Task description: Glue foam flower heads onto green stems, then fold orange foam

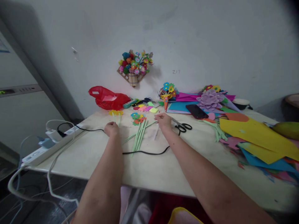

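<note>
My left hand (111, 128) is closed at the left of the table, its fingertips too small to show what they hold; pale green strips and yellow paper flowers (116, 112) lie just beyond it. To the right, my right hand (163, 120) pinches a thin whitish translucent strip (156, 133) that hangs down from the fingers. Several light green paper sticks (139, 137) lie between the hands, with blue, green and orange paper flowers (138, 118) at their far end. Black-handled scissors (183, 127) rest just right of my right hand.
A red plastic bag (108, 99) and a power strip (50, 146) are on the left. A black cord (147, 152) crosses the table. On the right lie a phone (196, 111), a purple flower (210, 100) and yellow sheets (254, 133). A flower basket (133, 79) hangs on the wall.
</note>
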`<state>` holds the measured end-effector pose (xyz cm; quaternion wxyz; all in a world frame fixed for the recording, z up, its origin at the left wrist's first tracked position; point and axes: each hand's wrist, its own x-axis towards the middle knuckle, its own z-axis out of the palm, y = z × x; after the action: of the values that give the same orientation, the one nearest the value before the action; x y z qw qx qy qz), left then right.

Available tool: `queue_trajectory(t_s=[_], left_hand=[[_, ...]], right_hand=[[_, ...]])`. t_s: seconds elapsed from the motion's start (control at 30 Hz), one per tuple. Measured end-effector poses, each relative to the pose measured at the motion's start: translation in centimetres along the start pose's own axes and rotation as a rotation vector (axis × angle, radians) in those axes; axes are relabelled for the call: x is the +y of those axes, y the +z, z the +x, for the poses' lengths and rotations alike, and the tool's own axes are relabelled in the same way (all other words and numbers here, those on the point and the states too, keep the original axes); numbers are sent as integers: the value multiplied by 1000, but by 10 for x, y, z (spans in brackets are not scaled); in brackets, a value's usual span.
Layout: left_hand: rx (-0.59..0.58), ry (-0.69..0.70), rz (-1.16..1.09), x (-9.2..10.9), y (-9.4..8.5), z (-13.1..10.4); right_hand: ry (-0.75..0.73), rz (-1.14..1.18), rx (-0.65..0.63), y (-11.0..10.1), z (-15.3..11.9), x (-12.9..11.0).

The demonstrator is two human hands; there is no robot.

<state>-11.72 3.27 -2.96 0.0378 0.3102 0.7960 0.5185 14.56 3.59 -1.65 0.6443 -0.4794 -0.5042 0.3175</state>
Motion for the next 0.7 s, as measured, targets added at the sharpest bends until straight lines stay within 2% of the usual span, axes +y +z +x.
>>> queue_trajectory(t_s=[0.1,0.2,0.27,0.37,0.47,0.5,0.6,0.67,0.7], left_hand=[[39,-82,44,6,-2,-5],[35,-91,47,9,-2,-9],[67,-56,55,8,-2,-12],[189,5,56,10,-3,-18],[248,102,54,19,-7,-28],[234,157,53,23,-8,-32],[78,310,5,38,-5,-45],[-87,323,-119,47,0,-56],[-231,319,-214,50,3,-61]], right_hand=[[-45,-7,-41,5,-4,-2],[-69,-33,-84,8,-8,-3],[-73,-51,-114,9,-10,-6],[-77,-68,-136,9,-14,-9],[-74,-67,-158,9,-15,-9],[-71,-64,-173,10,-15,-8],[-65,-39,-227,12,-14,-4],[-53,0,-253,13,-14,-3],[-34,29,-270,13,-14,-3]])
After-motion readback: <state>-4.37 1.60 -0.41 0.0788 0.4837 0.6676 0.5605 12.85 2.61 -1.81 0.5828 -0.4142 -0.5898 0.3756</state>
